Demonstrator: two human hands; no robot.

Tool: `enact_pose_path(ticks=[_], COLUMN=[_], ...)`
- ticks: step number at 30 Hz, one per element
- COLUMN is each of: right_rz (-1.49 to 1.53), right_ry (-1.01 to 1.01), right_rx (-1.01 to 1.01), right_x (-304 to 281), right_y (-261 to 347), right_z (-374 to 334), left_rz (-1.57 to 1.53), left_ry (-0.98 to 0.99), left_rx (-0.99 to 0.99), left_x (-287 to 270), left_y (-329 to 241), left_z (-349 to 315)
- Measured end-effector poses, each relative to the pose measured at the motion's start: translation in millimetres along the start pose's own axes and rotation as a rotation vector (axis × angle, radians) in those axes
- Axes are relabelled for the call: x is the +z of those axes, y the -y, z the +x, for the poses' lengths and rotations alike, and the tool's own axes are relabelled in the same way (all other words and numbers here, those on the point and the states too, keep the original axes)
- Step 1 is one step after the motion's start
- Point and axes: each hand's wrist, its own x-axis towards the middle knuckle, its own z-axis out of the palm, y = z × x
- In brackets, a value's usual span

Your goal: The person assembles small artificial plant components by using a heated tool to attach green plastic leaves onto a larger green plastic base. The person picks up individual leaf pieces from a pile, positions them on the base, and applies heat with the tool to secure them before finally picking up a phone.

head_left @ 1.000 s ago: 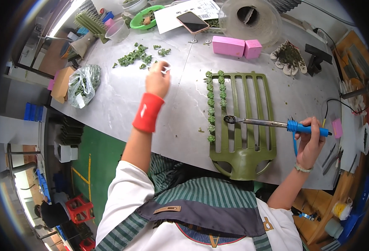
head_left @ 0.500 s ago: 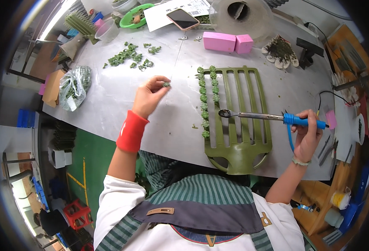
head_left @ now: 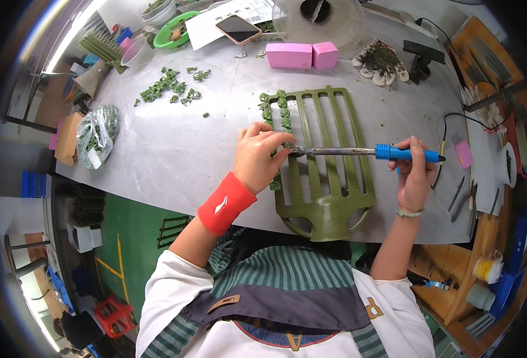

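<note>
An olive-green slatted plastic frame [head_left: 331, 218] lies on the grey table, small green artificial succulent heads [head_left: 284, 108] lining its two left bars. My left hand [head_left: 256, 160], with a red wristband, is closed at the second bar, thumb and fingertips pinching one small succulent head [head_left: 288, 144]. From the right, my right hand [head_left: 414, 176] grips the blue handle of a soldering iron [head_left: 342, 151]. The iron's dark tip is right beside the pinched head; whether they touch I cannot tell. My left hand covers part of the outer row.
Loose green heads [head_left: 162, 88] are scattered at the far left, near a clear bag [head_left: 97, 134] of greenery. Pink blocks [head_left: 289, 55], a phone [head_left: 238, 28] and a dirty glove [head_left: 381, 64] lie along the back. Hand tools [head_left: 456, 192] and a black cable [head_left: 454, 114] are at the right.
My left hand has moved right with the succulent head, from the bare tabletop to the frame's second bar. The soldering iron's tip now meets it there. The whole view has shifted slightly.
</note>
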Motion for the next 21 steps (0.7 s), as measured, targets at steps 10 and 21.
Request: enact_pose_path(ticks=[10, 21], right_rz=[-0.077, -0.090], right_ry=[0.013, -0.035], right_rx=[-0.038, -0.055], right_x=[-11, -11], right_y=[19, 29], right_z=[-2, -4], left_rz=[0.080, 0.259], left_ry=[0.068, -0.370], left_rx=[-0.008, -0.563], left_x=[4, -94], left_y=[3, 279], left_z=[0, 7])
